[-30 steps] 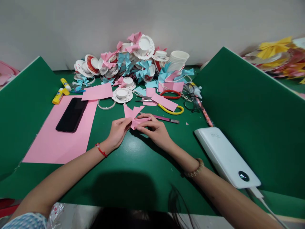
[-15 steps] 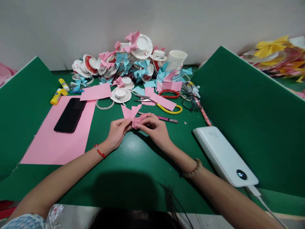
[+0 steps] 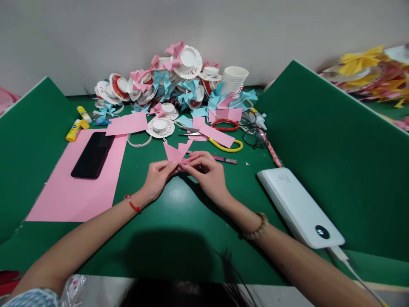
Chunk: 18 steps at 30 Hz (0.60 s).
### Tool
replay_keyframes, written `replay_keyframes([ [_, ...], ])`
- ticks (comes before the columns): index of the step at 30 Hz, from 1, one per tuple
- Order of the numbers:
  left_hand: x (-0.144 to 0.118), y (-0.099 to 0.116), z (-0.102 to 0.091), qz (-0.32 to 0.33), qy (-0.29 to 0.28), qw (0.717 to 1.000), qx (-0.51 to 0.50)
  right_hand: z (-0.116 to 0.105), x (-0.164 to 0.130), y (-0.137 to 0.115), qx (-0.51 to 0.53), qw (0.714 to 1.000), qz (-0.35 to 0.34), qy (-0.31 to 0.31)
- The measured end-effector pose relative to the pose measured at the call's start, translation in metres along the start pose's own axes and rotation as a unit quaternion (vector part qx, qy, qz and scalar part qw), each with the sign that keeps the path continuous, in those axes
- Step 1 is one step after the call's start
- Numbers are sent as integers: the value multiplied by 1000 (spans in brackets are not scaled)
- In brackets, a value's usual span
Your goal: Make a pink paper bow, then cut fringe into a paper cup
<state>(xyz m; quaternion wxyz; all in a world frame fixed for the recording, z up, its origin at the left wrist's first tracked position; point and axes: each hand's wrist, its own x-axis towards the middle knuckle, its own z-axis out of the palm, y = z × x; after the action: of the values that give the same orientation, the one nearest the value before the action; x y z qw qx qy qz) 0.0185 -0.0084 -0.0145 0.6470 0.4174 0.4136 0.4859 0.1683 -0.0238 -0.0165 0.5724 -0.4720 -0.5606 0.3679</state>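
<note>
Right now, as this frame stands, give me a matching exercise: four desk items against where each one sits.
Things:
1. black phone
2. white power bank
3. pink paper bow
4. glue sticks

Places:
A. between the fingers of both hands
B. far left, beyond the pink sheet
C. on the large pink sheet
D. right of the hands, cable plugged in

Pairs: 1-C, 2-D, 3-A, 4-B

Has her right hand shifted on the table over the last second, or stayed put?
No real shift: the right hand still pinches the pink paper bow just in front of the pink utility knife; only its fingers have curled tighter.
</note>
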Motion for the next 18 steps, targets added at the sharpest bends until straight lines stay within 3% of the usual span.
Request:
replay_keyframes([
  [18,-1,1,0,-12,-2,999,40,4,-6,-3,-10,999,-7,35],
])
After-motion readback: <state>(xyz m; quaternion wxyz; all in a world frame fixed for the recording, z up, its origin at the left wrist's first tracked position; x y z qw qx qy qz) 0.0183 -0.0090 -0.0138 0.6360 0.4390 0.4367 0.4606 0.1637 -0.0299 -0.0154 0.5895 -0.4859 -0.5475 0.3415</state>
